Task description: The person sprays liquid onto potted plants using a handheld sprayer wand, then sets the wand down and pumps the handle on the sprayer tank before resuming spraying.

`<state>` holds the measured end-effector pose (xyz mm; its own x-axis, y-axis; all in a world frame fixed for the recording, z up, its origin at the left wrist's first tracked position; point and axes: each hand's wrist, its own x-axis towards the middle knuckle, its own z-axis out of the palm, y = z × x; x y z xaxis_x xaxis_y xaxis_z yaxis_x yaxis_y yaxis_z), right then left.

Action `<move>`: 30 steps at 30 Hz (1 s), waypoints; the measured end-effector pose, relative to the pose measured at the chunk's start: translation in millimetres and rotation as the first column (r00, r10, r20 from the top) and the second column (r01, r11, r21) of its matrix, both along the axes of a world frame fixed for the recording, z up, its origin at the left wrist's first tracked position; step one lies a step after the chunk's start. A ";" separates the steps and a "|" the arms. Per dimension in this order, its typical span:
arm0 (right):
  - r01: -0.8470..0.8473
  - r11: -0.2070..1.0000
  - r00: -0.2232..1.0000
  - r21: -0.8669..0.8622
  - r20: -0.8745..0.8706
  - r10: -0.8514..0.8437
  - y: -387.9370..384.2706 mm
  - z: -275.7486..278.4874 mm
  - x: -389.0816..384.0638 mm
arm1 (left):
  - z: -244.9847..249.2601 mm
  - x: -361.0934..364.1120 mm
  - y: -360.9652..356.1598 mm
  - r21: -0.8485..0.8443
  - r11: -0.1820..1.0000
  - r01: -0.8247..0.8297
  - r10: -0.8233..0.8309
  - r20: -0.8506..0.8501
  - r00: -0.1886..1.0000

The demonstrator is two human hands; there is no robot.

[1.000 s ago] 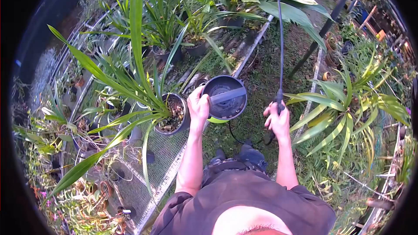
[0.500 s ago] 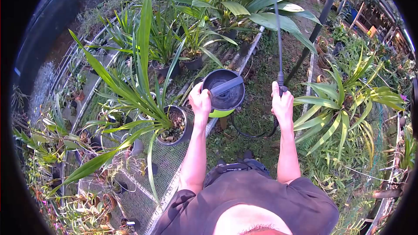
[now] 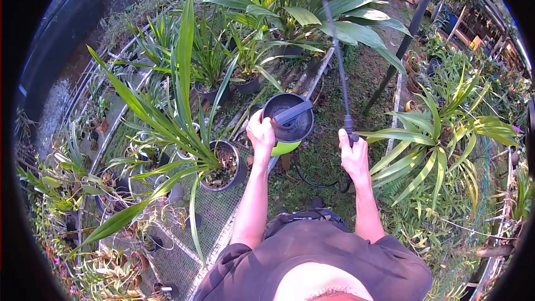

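Observation:
A garden pump sprayer with a black funnel-shaped top (image 3: 287, 131) and a bright green tank (image 3: 286, 149) hangs in front of my body. My left hand (image 3: 261, 135) is closed at the left side of that top, by the end of its thick black handle bar (image 3: 293, 111); which part the fingers grip is partly hidden. My right hand (image 3: 354, 156) wraps around the grip of the spray wand (image 3: 338, 58), thumb on top. The thin wand points forward, its tip over the leaves of a large broad-leaved plant (image 3: 304, 14). A black hose (image 3: 312, 184) curves below between wand and tank.
Left of me, a long-leaved plant in a black pot (image 3: 239, 175) stands on a mesh bench (image 3: 214, 217). More potted plants (image 3: 209, 92) line the bench ahead. To the right are a dark pole (image 3: 409, 39) and a strap-leaved plant (image 3: 437, 134).
My right hand has moved down and slightly left, and the wand has swung left, its tip now further over the broad-leaved plant. My left hand and the sprayer have shifted only slightly.

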<state>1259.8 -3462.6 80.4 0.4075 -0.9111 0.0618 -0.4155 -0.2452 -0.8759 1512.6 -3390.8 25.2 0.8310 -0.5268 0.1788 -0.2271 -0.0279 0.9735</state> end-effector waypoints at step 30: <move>-0.249 0.967 0.943 0.053 -0.214 0.255 25.2 16.5 36.7 | -15.3 5.8 51.1 -0.113 0.992 -0.054 0.053 -0.015 0.998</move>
<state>1296.5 -3437.4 96.9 0.6249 -0.7771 -0.0748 -0.5235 -0.3459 -0.7787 1518.4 -3339.7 9.9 0.8599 -0.4584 0.2246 -0.2167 0.0706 0.9737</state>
